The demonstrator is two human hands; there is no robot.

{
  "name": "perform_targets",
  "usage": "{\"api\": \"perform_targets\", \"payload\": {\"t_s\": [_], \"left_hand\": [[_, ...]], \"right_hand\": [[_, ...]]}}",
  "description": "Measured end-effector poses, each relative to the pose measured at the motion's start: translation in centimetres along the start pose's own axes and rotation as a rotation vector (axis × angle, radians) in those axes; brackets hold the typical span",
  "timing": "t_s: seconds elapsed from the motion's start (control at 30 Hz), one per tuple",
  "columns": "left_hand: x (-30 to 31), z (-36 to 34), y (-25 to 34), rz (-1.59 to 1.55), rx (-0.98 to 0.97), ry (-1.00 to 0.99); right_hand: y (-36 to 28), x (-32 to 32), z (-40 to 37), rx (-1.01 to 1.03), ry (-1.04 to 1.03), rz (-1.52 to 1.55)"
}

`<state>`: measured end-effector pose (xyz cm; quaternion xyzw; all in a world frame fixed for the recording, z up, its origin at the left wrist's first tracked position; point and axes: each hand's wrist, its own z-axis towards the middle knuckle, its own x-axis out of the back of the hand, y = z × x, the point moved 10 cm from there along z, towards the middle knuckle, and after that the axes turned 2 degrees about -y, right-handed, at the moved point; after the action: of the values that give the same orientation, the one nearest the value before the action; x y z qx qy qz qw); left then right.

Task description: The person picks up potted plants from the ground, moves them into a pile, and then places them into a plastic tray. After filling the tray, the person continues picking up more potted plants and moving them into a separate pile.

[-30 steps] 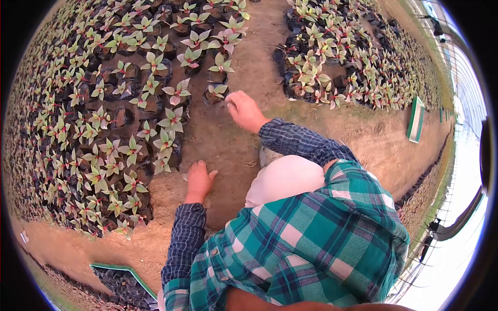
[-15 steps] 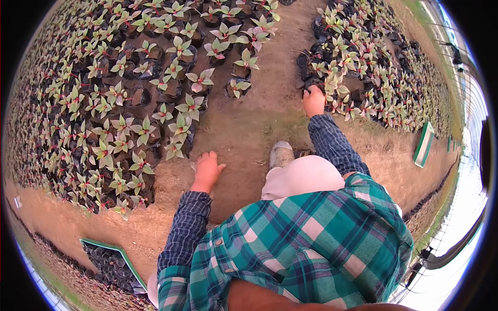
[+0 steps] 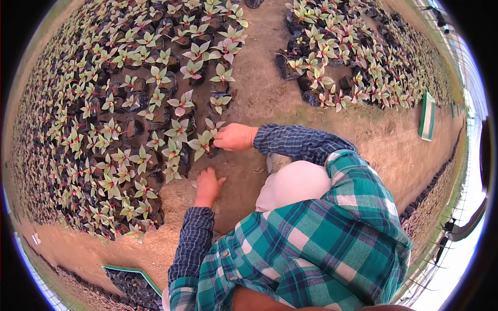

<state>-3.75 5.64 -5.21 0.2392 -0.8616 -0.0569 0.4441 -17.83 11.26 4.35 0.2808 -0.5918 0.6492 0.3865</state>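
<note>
Right fingers: curled and pinching a seedling point(image 3: 201, 144) by its dark bag, tips partly lost behind leaves; that's the right hand point(image 3: 235, 137) at work.
Seedling: right there at the edge of the big plant block point(image 3: 110, 185).
Left hand point(image 3: 208, 187): fingers close together, thumb spread wide, just beside that same edge.
Soil path point(image 3: 262, 78): running up between this block and a second block point(image 3: 363, 72).
</note>
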Motion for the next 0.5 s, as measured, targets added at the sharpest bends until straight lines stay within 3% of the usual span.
{"api": "perform_targets", "payload": {"t_s": [0.07,0.13,0.2,0.27,0.33,0.4,0.5], "left_hand": [[-0.2,0.0,0.1,-0.012,-0.123,0.128],[-0.3,-0.3,0.0,0.037,-0.149,0.149],[0.4,-0.4,0.5,0.072,-0.184,0.174],[-0.5,-0.1,-0.2,-0.097,-0.012,-0.08],[-0.5,0.0,0.2,-0.087,-0.025,-0.087],[-0.4,-0.1,0.2,-0.067,-0.03,-0.085],[0.7,-0.2,0.9,-0.042,-0.065,-0.009]], "right_hand": [[-0.1,-2.4,0.1,0.118,-0.054,-0.053],[-0.3,-0.1,-1.0,0.08,0.053,-0.023],[2.2,3.6,-2.7,-0.185,0.181,0.049],[6.2,7.5,-6.9,-0.505,0.439,0.021],[11.3,10.0,-13.5,-0.798,0.778,0.004],[14.7,11.8,-19.8,-1.023,0.908,-0.204],[19.4,13.1,-26.9,-1.334,1.074,-0.021]]}}
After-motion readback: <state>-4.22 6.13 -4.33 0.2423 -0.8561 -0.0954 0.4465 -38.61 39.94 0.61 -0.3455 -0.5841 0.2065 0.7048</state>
